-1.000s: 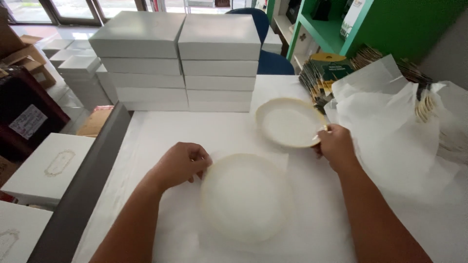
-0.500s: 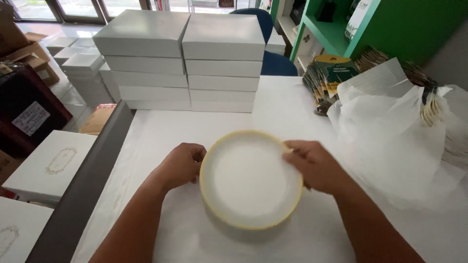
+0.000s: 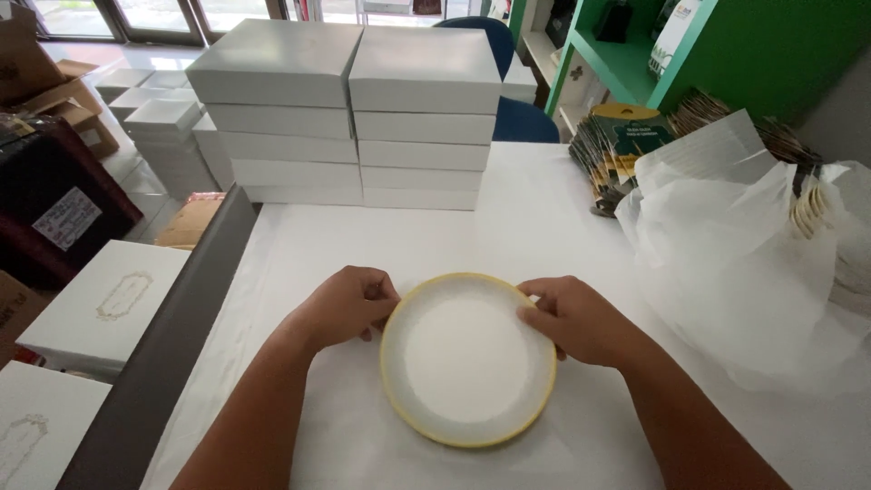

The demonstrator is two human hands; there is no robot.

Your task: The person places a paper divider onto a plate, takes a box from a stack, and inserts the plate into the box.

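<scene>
My left hand (image 3: pixel 343 307) grips the left rim and my right hand (image 3: pixel 573 320) the right rim of a round white plate with a yellow edge (image 3: pixel 467 359), fingers curled over it, lying flat on the near middle of the white surface (image 3: pixel 544 218). It looks stiff, smooth and breakable, so I judge the rim the safest hold. Farther off stand stacked white boxes (image 3: pixel 349 113); crumpled white wrapping paper (image 3: pixel 744 254) lies right.
</scene>
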